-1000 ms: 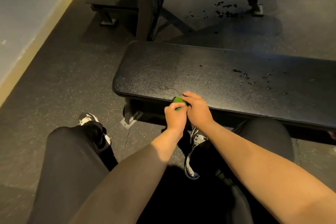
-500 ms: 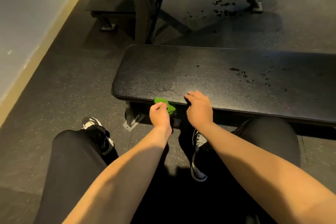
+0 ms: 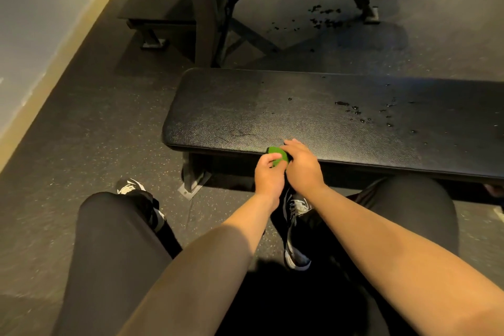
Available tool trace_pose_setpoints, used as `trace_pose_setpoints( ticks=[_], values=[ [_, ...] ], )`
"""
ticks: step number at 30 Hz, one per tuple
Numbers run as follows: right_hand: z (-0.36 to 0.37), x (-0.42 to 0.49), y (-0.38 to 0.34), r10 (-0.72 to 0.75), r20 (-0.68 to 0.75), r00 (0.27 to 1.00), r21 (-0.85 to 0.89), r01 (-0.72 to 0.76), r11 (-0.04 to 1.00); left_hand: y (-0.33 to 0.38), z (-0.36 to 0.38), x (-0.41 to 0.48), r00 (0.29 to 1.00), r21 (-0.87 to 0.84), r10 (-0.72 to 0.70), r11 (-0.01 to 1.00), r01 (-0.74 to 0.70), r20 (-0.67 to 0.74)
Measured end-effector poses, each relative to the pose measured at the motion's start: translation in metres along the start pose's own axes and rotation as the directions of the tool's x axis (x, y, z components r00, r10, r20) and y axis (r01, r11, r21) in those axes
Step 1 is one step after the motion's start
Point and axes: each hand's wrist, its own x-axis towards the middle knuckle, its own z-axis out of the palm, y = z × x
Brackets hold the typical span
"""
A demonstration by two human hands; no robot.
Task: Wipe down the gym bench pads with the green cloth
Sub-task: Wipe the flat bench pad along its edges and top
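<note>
Head view: a speckled dark rubber gym floor (image 3: 90, 123) runs up to a pale wall (image 3: 35, 22) with a yellowish base strip on the left. Across the middle lies a flat bench whose black textured pad (image 3: 272, 112) is the surface here; water droplets (image 3: 362, 114) dot its right part, and more dark droplets mark the floor beyond, near a metal equipment frame (image 3: 207, 8). A steel bench foot (image 3: 192, 185) shows under the pad's left end.

At the pad's near edge, the 2 bare hands meet around the green cloth (image 3: 278, 154), which is bunched small and mostly hidden between them. The left hand (image 3: 268, 176) is curled, fingers closed on the cloth from below and the left. The right hand (image 3: 302, 165) lies over the cloth's right side, fingertips touching the pad's edge and pinching the fabric. Below, black-trousered knees and 2 black-and-white sneakers, one (image 3: 296, 229) under the forearms, rest on the floor.

No containers appear.
</note>
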Motion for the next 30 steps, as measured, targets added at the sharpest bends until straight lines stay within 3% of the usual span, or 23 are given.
trace_pose_setpoints(
  ticks=[4, 7, 10, 16, 19, 23, 25, 27, 30],
  values=[
    [0.007, 0.006, -0.005, 0.029, -0.063, 0.998, -0.012, -0.03, 0.999, 0.015, -0.028, -0.006, 0.964, 0.177, 0.261, 0.952, -0.249, -0.052],
    [0.016, 0.008, -0.011, 0.062, -0.071, 0.996, -0.11, -0.069, 0.992, 0.038, -0.058, 0.004, 0.854, 0.337, 0.49, 0.845, -0.416, -0.174],
    [0.014, 0.007, -0.017, 0.078, -0.051, 0.996, -0.153, -0.085, 0.985, 0.052, -0.082, 0.02, 0.778, 0.488, 0.601, 0.743, -0.458, -0.184],
    [0.01, 0.008, -0.023, 0.119, -0.063, 0.991, -0.05, -0.122, 0.991, 0.037, -0.075, 0.045, 0.867, 0.716, 0.48, 0.556, -0.422, 0.138],
    [0.007, 0.009, -0.025, 0.182, -0.075, 0.98, 0.03, -0.18, 0.983, 0.035, -0.05, 0.039, 0.894, 0.715, 0.399, 0.563, -0.415, 0.204],
    [-0.003, 0.005, -0.031, 0.219, -0.086, 0.972, 0.114, -0.209, 0.971, 0.027, -0.02, 0.015, 0.841, 0.711, 0.377, 0.458, -0.534, 0.389],
    [-0.005, 0.004, -0.032, 0.217, -0.094, 0.972, 0.127, -0.205, 0.97, 0.02, -0.024, 0.017, 0.818, 0.711, 0.391, 0.417, -0.567, 0.423],
    [-0.003, 0.005, -0.03, 0.222, -0.09, 0.971, 0.111, -0.212, 0.971, 0.02, -0.038, 0.025, 0.786, 0.743, 0.402, 0.302, -0.598, 0.47],
    [0.001, 0.007, -0.03, 0.228, -0.065, 0.971, 0.051, -0.225, 0.973, 0.037, -0.062, 0.036, 0.788, 0.786, 0.439, 0.244, -0.568, 0.432]
  ],
)
